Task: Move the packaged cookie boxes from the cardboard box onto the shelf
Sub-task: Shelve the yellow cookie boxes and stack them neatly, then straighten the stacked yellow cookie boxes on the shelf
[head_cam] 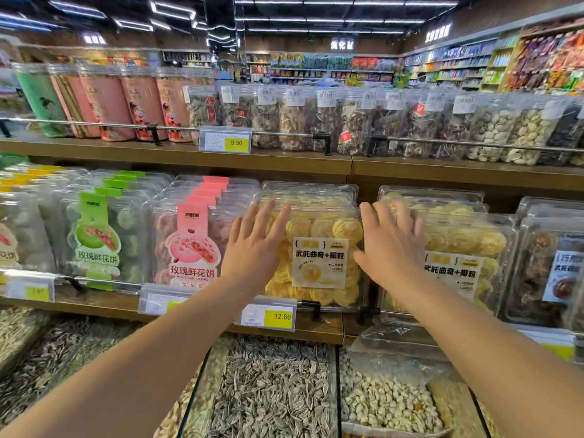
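Observation:
A clear plastic box of yellow cookies (319, 248) stands upright at the front of a row on the middle wooden shelf (328, 325). My left hand (252, 248) lies flat against its left side with straight, spread fingers. My right hand (390, 245) is spread against its right edge, fingers straight. More yellow cookie boxes (455, 248) stand in the neighbouring row to the right. The cardboard box is out of view.
Pink-labelled boxes (189, 241) and green-labelled boxes (98, 235) fill the shelf to the left, dark cookie boxes (550, 267) the right. Price tags (268, 314) hang on the shelf rail. Open bins of sunflower seeds (271, 390) lie below. Bagged goods (347, 121) line the upper shelf.

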The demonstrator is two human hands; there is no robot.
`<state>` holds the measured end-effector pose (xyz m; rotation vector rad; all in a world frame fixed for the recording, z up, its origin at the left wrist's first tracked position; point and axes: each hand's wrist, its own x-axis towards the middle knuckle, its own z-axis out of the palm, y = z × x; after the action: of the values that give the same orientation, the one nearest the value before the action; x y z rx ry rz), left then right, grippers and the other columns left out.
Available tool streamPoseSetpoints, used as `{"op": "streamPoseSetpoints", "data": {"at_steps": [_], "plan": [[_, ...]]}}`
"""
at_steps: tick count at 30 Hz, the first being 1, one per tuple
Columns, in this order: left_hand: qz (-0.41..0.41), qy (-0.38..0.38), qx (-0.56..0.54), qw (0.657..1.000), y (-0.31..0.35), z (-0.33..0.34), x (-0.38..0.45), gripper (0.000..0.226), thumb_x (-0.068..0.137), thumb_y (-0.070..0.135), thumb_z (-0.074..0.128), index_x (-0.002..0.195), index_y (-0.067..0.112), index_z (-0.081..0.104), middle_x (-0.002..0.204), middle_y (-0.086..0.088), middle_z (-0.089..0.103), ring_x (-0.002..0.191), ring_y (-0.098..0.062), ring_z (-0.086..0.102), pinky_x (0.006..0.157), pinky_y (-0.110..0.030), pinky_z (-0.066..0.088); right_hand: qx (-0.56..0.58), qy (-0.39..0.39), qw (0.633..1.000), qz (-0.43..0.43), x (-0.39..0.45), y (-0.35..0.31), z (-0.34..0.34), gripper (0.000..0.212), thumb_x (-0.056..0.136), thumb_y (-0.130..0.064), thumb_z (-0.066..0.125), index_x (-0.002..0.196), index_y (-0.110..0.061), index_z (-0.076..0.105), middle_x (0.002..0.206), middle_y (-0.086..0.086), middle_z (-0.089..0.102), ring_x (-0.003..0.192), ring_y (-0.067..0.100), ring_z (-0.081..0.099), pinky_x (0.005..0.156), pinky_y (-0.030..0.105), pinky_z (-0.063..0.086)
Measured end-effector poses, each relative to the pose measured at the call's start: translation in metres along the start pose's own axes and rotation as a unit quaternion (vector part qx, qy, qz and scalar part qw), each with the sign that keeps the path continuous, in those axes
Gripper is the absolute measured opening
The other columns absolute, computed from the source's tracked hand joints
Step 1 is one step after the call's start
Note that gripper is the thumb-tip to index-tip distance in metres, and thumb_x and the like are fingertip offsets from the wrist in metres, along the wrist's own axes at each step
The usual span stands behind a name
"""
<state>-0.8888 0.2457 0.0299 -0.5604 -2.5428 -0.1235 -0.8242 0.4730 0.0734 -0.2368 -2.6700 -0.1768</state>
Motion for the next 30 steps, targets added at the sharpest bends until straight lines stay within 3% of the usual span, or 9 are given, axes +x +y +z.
{"op": "streamPoseSetpoints", "data": {"at_steps": [3, 5, 12, 15, 18, 21, 23, 27, 30], "plan": [[0.009, 0.015, 0.014, 1.0, -0.005, -0.001, 0.003, 0.107, 0.071, 0.033, 0.086, 0.152, 0.032, 0.017, 0.158, -0.009, 0.026, 0.144, -0.036, 0.026, 0.116, -0.053, 0.026, 0.01, 0.007, 1.0, -0.01, 0.002, 0.0, 0.002, 0.076, 0.086, -0.045, 0.068, 0.146, -0.023, 0.026, 0.149, 0.003, 0.04, 0.144, 0.03, 0.024, 0.119, 0.051, 0.016], [0.01, 0.021, 0.03, 0.999, -0.01, -0.005, 0.007, 0.107, 0.069, 0.04, 0.087, 0.151, 0.033, 0.019, 0.155, -0.008, 0.031, 0.142, -0.035, 0.028, 0.116, -0.055, 0.024, 0.014, 0.014, 1.0, -0.014, 0.003, -0.001, 0.004, 0.076, 0.086, -0.046, 0.068, 0.145, -0.021, 0.028, 0.145, 0.005, 0.044, 0.139, 0.029, 0.032, 0.119, 0.05, 0.017], [0.001, -0.008, 0.041, 0.999, -0.021, -0.018, 0.007, 0.096, 0.082, 0.043, 0.074, 0.153, 0.032, 0.01, 0.161, -0.004, 0.018, 0.151, -0.031, 0.007, 0.122, -0.057, 0.001, 0.029, -0.007, 0.999, -0.028, 0.001, -0.015, 0.005, 0.08, 0.087, -0.049, 0.064, 0.148, -0.022, 0.02, 0.13, 0.004, 0.054, 0.131, 0.028, 0.042, 0.12, 0.051, 0.012], [0.012, -0.007, 0.018, 1.0, -0.004, -0.031, 0.022, 0.098, 0.08, 0.059, 0.066, 0.154, 0.024, 0.012, 0.164, -0.002, 0.013, 0.153, -0.027, -0.004, 0.121, -0.054, -0.007, 0.042, -0.004, 0.999, -0.031, 0.006, -0.014, 0.003, 0.087, 0.085, -0.049, 0.067, 0.152, -0.025, 0.016, 0.146, 0.004, 0.041, 0.138, 0.028, 0.033, 0.12, 0.05, 0.012], [0.035, -0.082, 0.013, 0.996, 0.003, -0.042, 0.051, 0.114, 0.075, 0.07, 0.067, 0.157, 0.021, 0.005, 0.166, 0.0, 0.012, 0.154, -0.025, 0.001, 0.123, -0.052, 0.0, 0.068, -0.032, 0.996, -0.054, 0.021, -0.015, -0.003, 0.098, 0.084, -0.044, 0.071, 0.156, -0.022, 0.009, 0.16, 0.002, 0.022, 0.149, 0.026, 0.015, 0.123, 0.046, 0.009], [0.053, -0.165, 0.021, 0.985, 0.001, -0.041, 0.076, 0.117, 0.071, 0.065, 0.074, 0.157, 0.017, 0.011, 0.163, -0.004, 0.024, 0.151, -0.025, 0.018, 0.124, -0.05, 0.01, 0.08, -0.097, 0.989, -0.076, 0.037, -0.014, -0.006, 0.101, 0.085, -0.04, 0.071, 0.158, -0.022, 0.003, 0.165, -0.001, 0.012, 0.153, 0.022, 0.007, 0.124, 0.048, 0.007], [0.073, -0.176, 0.032, 0.981, -0.002, -0.038, 0.083, 0.115, 0.07, 0.061, 0.077, 0.157, 0.015, 0.017, 0.161, -0.008, 0.028, 0.148, -0.026, 0.027, 0.123, -0.046, 0.017, 0.071, -0.108, 0.988, -0.083, 0.041, -0.01, -0.003, 0.097, 0.086, -0.041, 0.069, 0.159, -0.023, 0.008, 0.165, -0.002, 0.016, 0.152, 0.022, 0.012, 0.124, 0.048, 0.007], [0.105, -0.17, 0.028, 0.979, -0.006, -0.036, 0.086, 0.11, 0.073, 0.058, 0.077, 0.157, 0.018, 0.017, 0.166, -0.006, 0.012, 0.152, -0.022, 0.014, 0.124, -0.045, 0.008, 0.037, -0.076, 0.992, -0.089, 0.041, -0.004, 0.001, 0.084, 0.085, -0.046, 0.065, 0.155, -0.023, 0.023, 0.16, -0.002, 0.028, 0.145, 0.025, 0.027, 0.122, 0.047, 0.015], [0.113, -0.161, 0.017, 0.98, -0.007, -0.037, 0.084, 0.105, 0.073, 0.059, 0.077, 0.155, 0.02, 0.024, 0.162, -0.001, 0.028, 0.148, -0.018, 0.027, 0.123, -0.046, 0.013, 0.034, -0.083, 0.992, -0.09, 0.043, -0.007, -0.004, 0.089, 0.083, -0.053, 0.067, 0.154, -0.024, 0.023, 0.158, -0.001, 0.03, 0.146, 0.025, 0.024, 0.122, 0.047, 0.015]]}}
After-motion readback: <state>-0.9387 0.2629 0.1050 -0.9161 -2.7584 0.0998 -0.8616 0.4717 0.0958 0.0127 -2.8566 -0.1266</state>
